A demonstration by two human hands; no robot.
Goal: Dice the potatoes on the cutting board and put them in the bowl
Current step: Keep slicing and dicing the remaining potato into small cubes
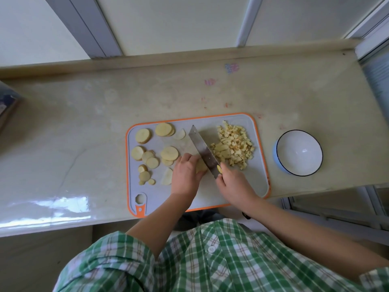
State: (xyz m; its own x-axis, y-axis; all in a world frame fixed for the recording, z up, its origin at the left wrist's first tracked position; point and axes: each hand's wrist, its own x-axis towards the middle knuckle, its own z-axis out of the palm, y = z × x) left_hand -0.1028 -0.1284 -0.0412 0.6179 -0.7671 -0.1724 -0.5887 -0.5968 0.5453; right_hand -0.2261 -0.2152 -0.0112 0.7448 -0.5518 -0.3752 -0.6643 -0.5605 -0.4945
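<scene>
The left hand (186, 175) curled round a potato piece (201, 166) while the right hand (233, 186) gripped the knife (203, 150) against it, mid-dicing. Slices (169, 153) lay left of the hands, dice (233, 144) beyond the right one, the unfilled bowl (299, 152) farther right; more chopping seemed due.

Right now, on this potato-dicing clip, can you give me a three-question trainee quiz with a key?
1. True or false: the bowl holds diced potato.
2. Which hand grips the knife? A) left B) right
3. Fill in: the left hand holds a potato piece down on the ___.

Key
1. False: the bowl is empty; the dice lie piled to the right of the blade.
2. B, the right hand.
3. cutting board.
</scene>
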